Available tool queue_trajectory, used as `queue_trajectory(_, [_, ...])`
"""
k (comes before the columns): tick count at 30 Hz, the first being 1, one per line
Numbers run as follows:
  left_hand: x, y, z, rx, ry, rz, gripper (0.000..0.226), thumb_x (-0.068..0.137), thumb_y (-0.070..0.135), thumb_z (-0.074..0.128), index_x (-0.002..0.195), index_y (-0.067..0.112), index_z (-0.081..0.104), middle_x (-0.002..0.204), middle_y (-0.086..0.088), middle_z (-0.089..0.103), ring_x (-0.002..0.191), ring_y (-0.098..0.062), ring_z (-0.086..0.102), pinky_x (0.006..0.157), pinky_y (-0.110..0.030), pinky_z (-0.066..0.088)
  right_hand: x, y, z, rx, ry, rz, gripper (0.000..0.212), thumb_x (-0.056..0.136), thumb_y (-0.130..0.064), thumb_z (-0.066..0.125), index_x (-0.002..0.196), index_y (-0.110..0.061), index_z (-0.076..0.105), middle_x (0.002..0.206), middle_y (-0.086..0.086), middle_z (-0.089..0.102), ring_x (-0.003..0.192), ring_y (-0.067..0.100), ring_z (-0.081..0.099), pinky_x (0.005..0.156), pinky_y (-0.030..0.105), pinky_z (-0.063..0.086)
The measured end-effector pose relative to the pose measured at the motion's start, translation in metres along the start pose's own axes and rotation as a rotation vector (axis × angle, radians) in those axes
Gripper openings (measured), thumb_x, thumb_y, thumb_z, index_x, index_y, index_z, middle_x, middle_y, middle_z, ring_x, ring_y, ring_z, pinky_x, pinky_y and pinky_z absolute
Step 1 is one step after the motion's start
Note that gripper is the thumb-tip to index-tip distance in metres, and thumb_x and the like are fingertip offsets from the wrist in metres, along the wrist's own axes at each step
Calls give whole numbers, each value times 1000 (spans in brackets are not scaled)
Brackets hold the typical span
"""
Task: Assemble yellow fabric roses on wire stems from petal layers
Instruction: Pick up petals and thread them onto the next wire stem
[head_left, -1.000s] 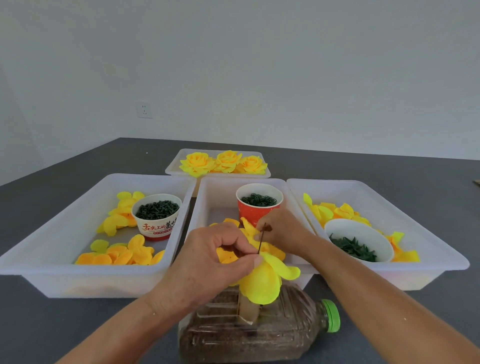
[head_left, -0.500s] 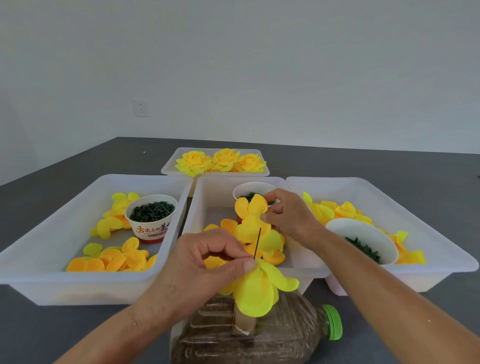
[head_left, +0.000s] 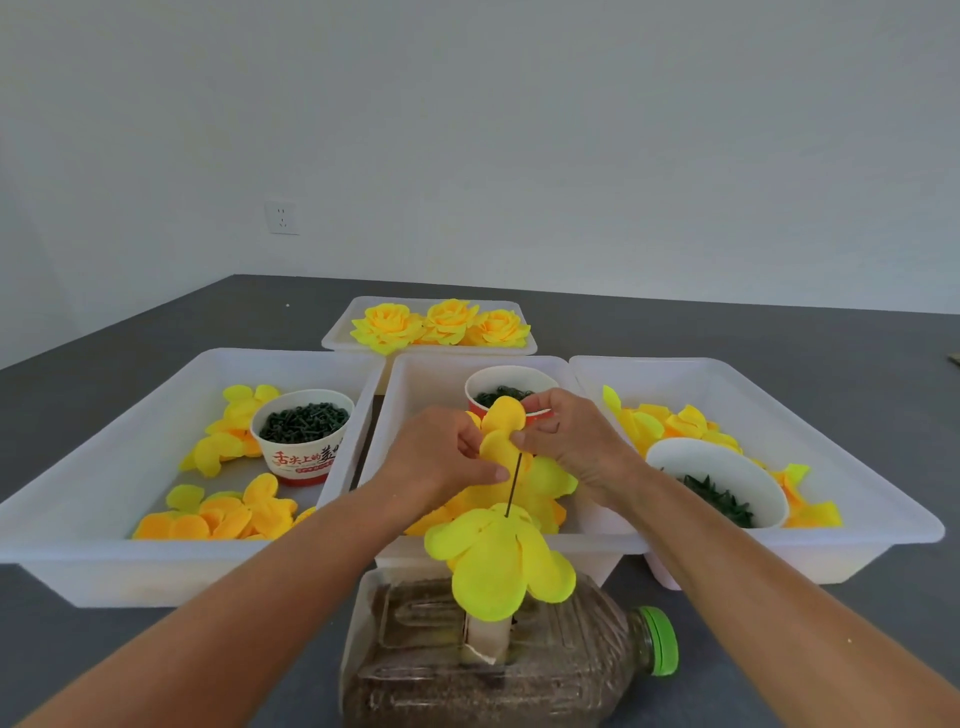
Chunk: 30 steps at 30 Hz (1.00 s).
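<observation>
Rose on the wire stem (head_left: 513, 483): one petal layer (head_left: 498, 558) seated above the bottle (head_left: 498, 670). Both hands, left (head_left: 441, 457) and right (head_left: 571, 441), pinch a second layer (head_left: 501, 431) at the stem tip. Three finished roses (head_left: 441, 326) lie behind; further layers remain.

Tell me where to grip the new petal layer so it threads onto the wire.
Probably pinch the petal layer by its opposite lobes, from either side, as the left hand and right hand do: this leaves its centre free above the upright wire.
</observation>
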<state>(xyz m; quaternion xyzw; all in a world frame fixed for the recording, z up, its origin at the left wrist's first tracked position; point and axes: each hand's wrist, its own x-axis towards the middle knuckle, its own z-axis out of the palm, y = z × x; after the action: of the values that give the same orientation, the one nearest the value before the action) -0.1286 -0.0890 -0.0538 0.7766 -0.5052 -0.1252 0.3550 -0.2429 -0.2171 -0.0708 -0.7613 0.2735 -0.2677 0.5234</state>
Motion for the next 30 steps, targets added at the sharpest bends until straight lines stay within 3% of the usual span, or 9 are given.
queue_trajectory(5, [2,-2,-3,-394,-44,-159,18,71,6,79,67,14,62,62,1,58,59,-10,53,56,-22,44,-4,-1,2,-28,-21,64,21,84,-11,68,103,-14,61,93,8,67,88,19,63,76,30,52])
queue_trajectory(9, [4,-1,-19,-718,-111,-302,18,80,5,69,69,14,59,62,1,66,57,-9,61,67,-27,45,-8,-13,0,-60,105,30,17,95,-29,52,97,-14,60,101,10,64,91,22,62,76,39,55])
queue_trajectory(13, [5,-1,-36,-1019,-83,-304,13,86,6,60,76,13,56,68,-5,71,60,-15,69,62,-29,55,-18,-34,-14,104,149,-97,9,95,-22,53,98,-28,59,102,-2,68,85,4,66,68,18,47])
queue_trajectory(15, [4,1,-42,-1148,-66,-286,10,88,5,56,81,11,56,69,-7,72,59,-17,69,54,-27,57,-25,-39,-18,34,105,-259,30,92,-7,55,106,-32,58,111,-8,65,94,3,63,75,14,47])
queue_trajectory(18, [0,7,-50,-1306,-96,-251,8,90,5,52,89,10,58,76,-8,72,64,-17,70,56,-26,57,-33,-45,-20,-426,68,-546,71,73,-1,72,124,-39,43,131,-17,47,120,4,45,97,10,34])
queue_trajectory(21, [-5,18,-52,-1423,-121,-246,11,91,7,49,88,11,60,75,-7,72,65,-16,70,57,-25,57,-36,-50,-11,-712,8,-689,99,58,-16,85,136,-37,27,144,-5,37,134,17,32,108,28,27])
queue_trajectory(23, [-10,27,-50,-1484,-146,-244,11,91,6,50,89,10,59,74,-7,72,64,-17,70,58,-26,57,-36,-54,-1,-738,122,-795,91,60,-17,85,139,-20,39,140,7,47,128,25,44,102,39,39])
queue_trajectory(25, [-15,34,-49,-1498,-183,-234,7,85,6,54,86,9,61,74,-8,72,64,-17,70,58,-27,57,-37,-59,6,-673,311,-904,58,67,-10,78,122,-3,59,120,14,63,110,28,59,88,41,50])
queue_trajectory(30, [-28,38,-53,-1403,-197,-192,6,75,12,60,80,10,61,71,-6,70,63,-14,68,60,-24,55,-44,-70,3,-439,438,-931,16,73,3,69,89,0,73,86,12,71,81,20,66,74,30,53])
